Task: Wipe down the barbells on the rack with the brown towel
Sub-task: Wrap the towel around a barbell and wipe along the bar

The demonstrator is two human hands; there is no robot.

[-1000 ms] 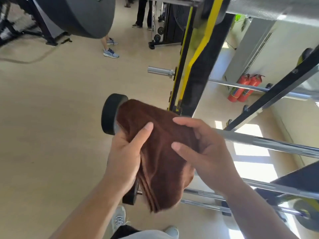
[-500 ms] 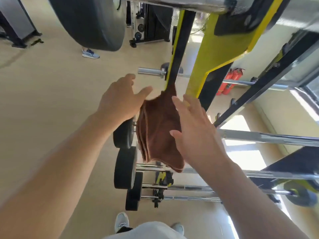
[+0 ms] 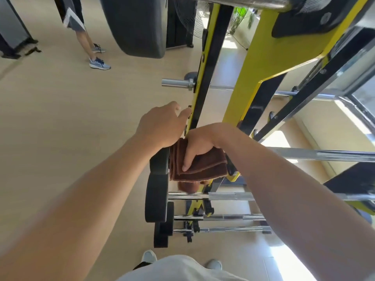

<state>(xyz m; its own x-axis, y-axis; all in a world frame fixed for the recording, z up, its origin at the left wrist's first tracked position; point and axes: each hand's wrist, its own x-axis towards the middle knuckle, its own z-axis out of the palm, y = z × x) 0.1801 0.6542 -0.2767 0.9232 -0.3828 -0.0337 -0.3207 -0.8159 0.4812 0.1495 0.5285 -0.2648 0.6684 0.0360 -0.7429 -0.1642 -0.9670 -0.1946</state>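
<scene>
Brown and folded thick, the towel [image 3: 199, 164] sits under the right hand [image 3: 199, 145], which presses it down near the end of a barbell on the rack [image 3: 205, 78]. The fingers [image 3: 187, 159] curl over the cloth's top, tips spread on the folds, so the grip looks meant to wrap the bar and rub along it. The bar underneath is hidden by the cloth; only its chrome shaft [image 3: 324, 155] shows, running off to the right, and its black end weight [image 3: 160, 163] just left of the towel.

The left hand [image 3: 162, 124] hovers just beside the right, above that end weight. Its fingers are loose and slightly apart, holding nothing, tips reaching toward the yellow and black upright. I'd guess it is there to steady the bar or the person's balance; whether it touches the post I cannot tell.

Below, three more barbells [image 3: 223, 217] lie stacked in their cradles, each with black weights at the left end, so plenty seems left to wipe. Above hangs a large black plate [image 3: 138, 25] on a thick bar, close to the head. The upright stands right against the working spot and would block a long sideways stroke. Another person's legs and blue shoes [image 3: 99, 63] stand well apart on the pale floor [image 3: 50, 118].
</scene>
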